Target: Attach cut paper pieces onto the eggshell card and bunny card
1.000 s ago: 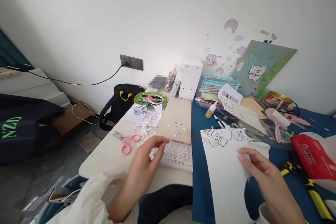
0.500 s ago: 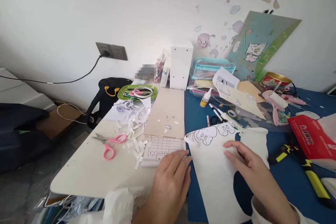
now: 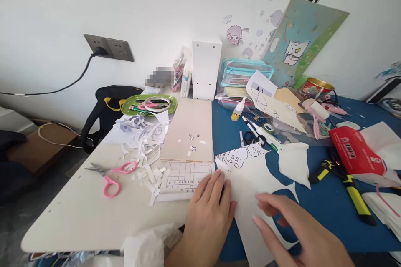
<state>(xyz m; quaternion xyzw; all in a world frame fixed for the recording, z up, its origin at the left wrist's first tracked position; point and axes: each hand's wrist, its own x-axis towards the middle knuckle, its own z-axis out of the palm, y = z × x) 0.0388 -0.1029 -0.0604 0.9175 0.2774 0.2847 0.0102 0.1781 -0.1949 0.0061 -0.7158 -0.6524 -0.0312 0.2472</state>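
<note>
A large white sheet with cartoon outlines at its top lies on the blue mat, its right side cut into curves. My left hand rests palm down on the sheet's left edge and the grid-lined pad, fingers spread, gripping nothing. Over the sheet's right part is my right hand, thumb and fingers apart with nothing between them. Above the pad is a beige board with small drawn pieces. Pink-handled scissors lie partly open at the left, beside white paper scraps.
A glue bottle, black scissors and pens lie behind the sheet. On the right are a red packet, yellow-black pliers and a white cloth-like piece. A green tray stands back left.
The view has shifted. My right hand has moved down and nearer, its fingers wider apart. My left hand now reaches onto the sheet's edge, and more of the sheet's cut right side shows.
</note>
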